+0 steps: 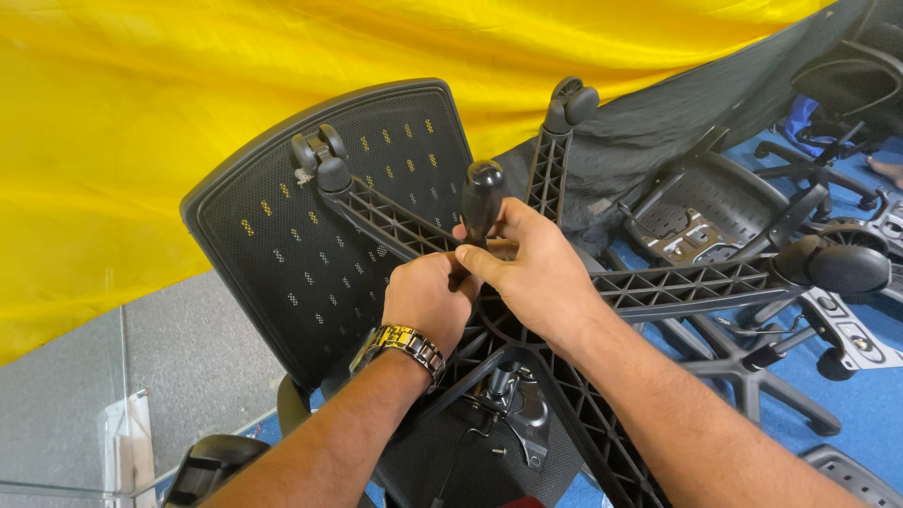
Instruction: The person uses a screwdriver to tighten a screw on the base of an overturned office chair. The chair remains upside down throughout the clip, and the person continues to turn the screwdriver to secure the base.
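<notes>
Black ribbed plastic forms the star-shaped chair base [658, 282] that sits upturned in the middle of the frame, its arms spreading outward with open lattice webbing along each one. Black twin-wheel castors cap the arms: one at upper centre [571, 103], one further left [320, 160], and a larger-looking one at the right edge [837, 266]. At the hub of the base stands a black rounded tool handle [483, 198], upright. The right hand [531, 268] is closed around the lower part of that handle, fingers curled about it. The left hand [426, 299], with a metal link wristwatch [400, 344] on the wrist, is clenched just beside it at the hub; what it grips is hidden. Behind the base leans a black perforated chair backrest [301, 245]. A yellow sheet [141, 113] fills the upper left. More black chair parts [705, 212] lie on the blue floor [875, 404] at right.
</notes>
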